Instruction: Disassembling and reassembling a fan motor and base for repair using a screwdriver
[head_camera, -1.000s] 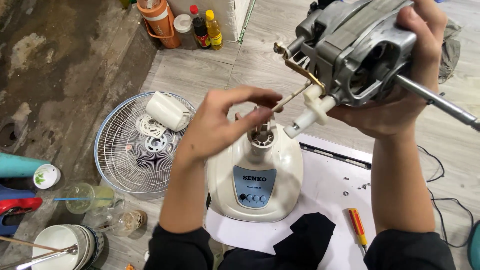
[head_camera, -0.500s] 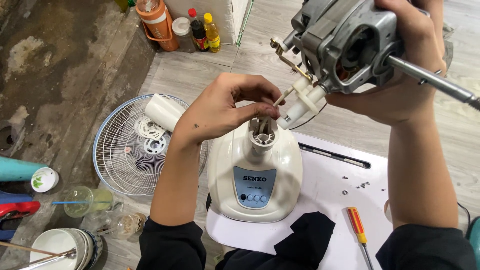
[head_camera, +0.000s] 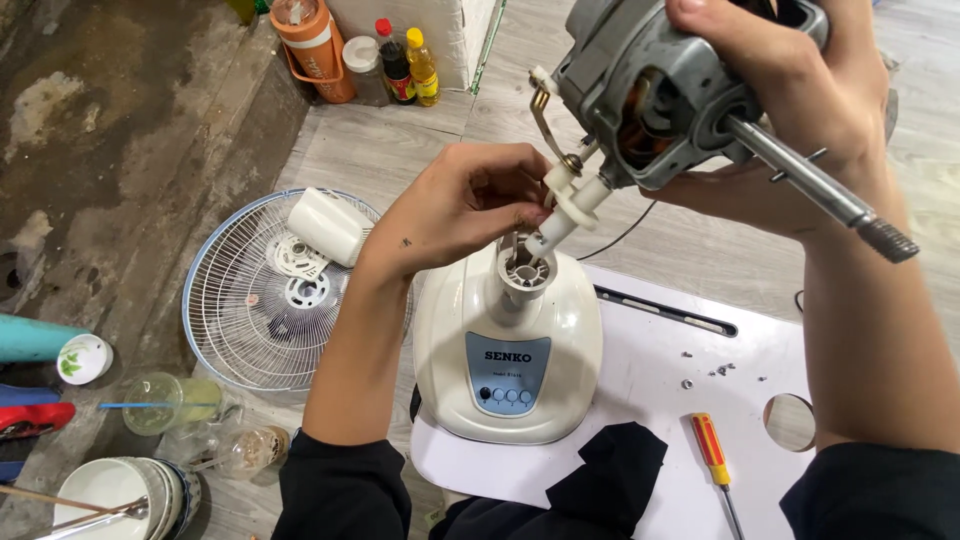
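Note:
My right hand (head_camera: 800, 110) grips a grey metal fan motor (head_camera: 660, 80), held up and tilted, its steel shaft (head_camera: 820, 190) pointing to the lower right. A white plastic neck piece (head_camera: 570, 200) hangs from the motor's underside just above the socket (head_camera: 524, 272) on top of a cream fan base (head_camera: 508, 350) with a blue button panel. My left hand (head_camera: 465, 205) pinches small parts or wires at that neck piece, right over the socket. What the fingertips hold is hidden.
A white wire fan guard (head_camera: 270, 300) with a white cap lies on the floor at left. A white board (head_camera: 700, 400) under the base carries a red-yellow screwdriver (head_camera: 712, 450), a black strip and loose screws. Bottles (head_camera: 400, 60), cups and bowls (head_camera: 110, 495) stand around.
The motor has moved lower and closer to the base, so its neck piece now sits just above the socket. My left hand stays at the joint.

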